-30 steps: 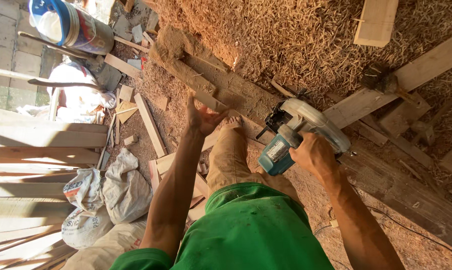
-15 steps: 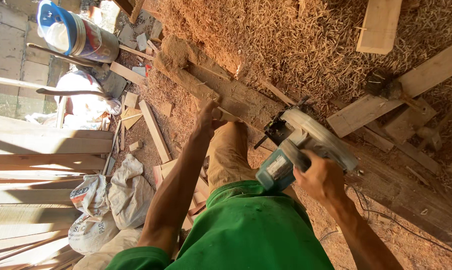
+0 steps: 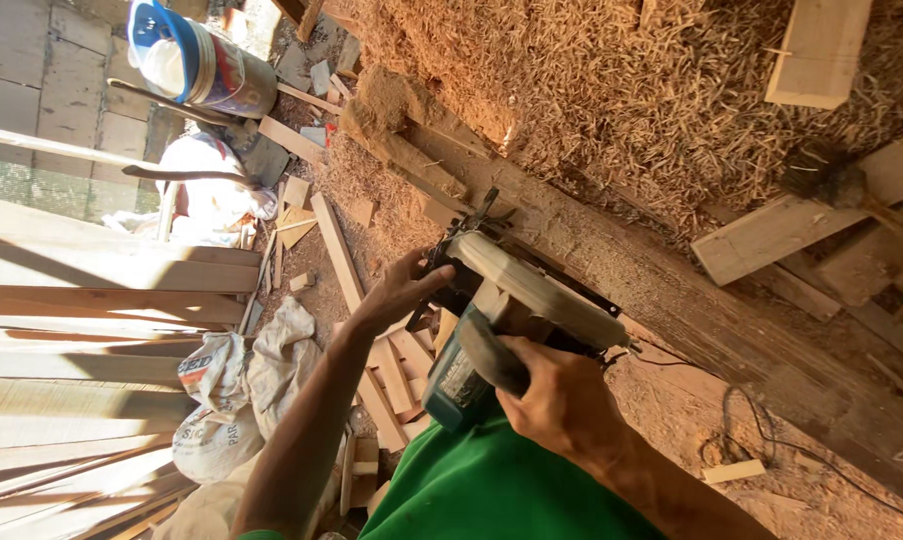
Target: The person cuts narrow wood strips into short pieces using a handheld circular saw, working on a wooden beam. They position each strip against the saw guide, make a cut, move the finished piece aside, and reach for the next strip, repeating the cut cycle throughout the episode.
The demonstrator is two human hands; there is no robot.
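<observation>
A teal and pale grey circular saw sits in the middle of the head view, lifted close to my body above a long sawdust-covered timber beam. My right hand grips the saw's black rear handle. My left hand reaches to the saw's front near the blade guard, fingers curled and touching it. My green shirt fills the bottom of the frame. The saw's black cord trails over the ground on the right.
A big heap of wood shavings lies behind the beam. Offcut boards and planks are scattered about. White sacks lie at lower left by stacked boards. A paint tin sits at top left.
I have lifted the saw off the beam and pulled it toward me. My left hand left the beam and came over to the saw's front.
</observation>
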